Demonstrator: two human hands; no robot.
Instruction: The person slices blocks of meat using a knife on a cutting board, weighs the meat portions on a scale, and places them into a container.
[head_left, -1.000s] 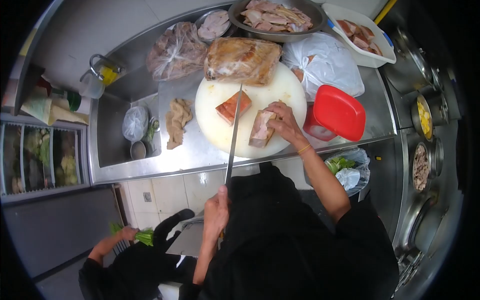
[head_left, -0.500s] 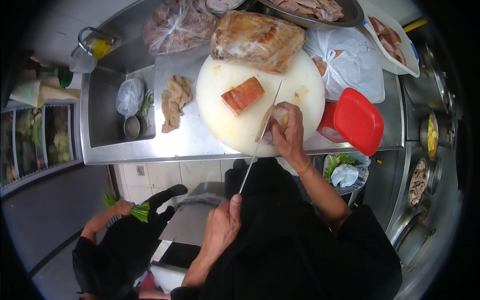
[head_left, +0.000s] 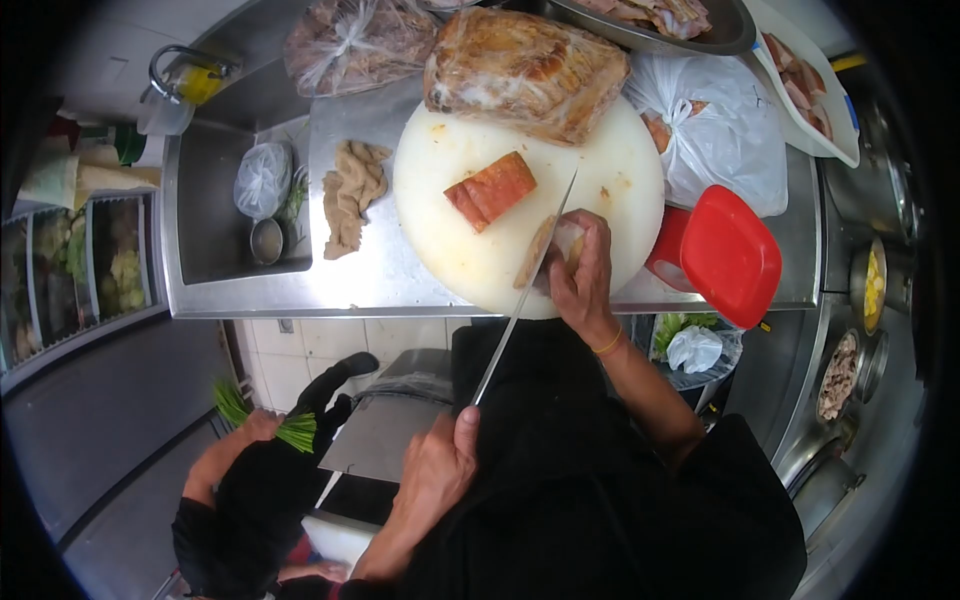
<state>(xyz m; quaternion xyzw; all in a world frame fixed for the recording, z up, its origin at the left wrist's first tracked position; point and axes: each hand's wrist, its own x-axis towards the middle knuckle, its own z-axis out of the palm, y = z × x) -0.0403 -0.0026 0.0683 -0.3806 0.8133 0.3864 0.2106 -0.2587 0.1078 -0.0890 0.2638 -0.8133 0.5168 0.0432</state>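
My left hand (head_left: 440, 462) is closed around the handle of a long knife (head_left: 508, 335), whose thin blade reaches up across the round white cutting board (head_left: 440, 255). Closed on a pale chunk of meat (head_left: 571, 243), my right hand (head_left: 583, 270) rests near the board's front edge and partly hides the chunk. The blade lies close to its fingers. Just left of the blade is a thin brownish slice (head_left: 534, 255). A reddish-brown block of meat (head_left: 491, 191) sits further up the board. Behind it is a large plastic-wrapped piece of meat (head_left: 525, 75), overlapping the board's back edge.
A red plastic container (head_left: 735, 255) stands right of the board, before a white bag (head_left: 705, 135). A brown cloth (head_left: 352, 197) lies left, beside the sink (head_left: 215, 290). At lower left, a co-worker's hand (head_left: 262, 425) holds green stalks. A bin (head_left: 690, 375) stands below the counter.
My left hand has drawn the knife slightly back toward my body. My right hand stays on the chunk. The co-worker's hand with the stalks has shifted right, and the view has moved slightly.
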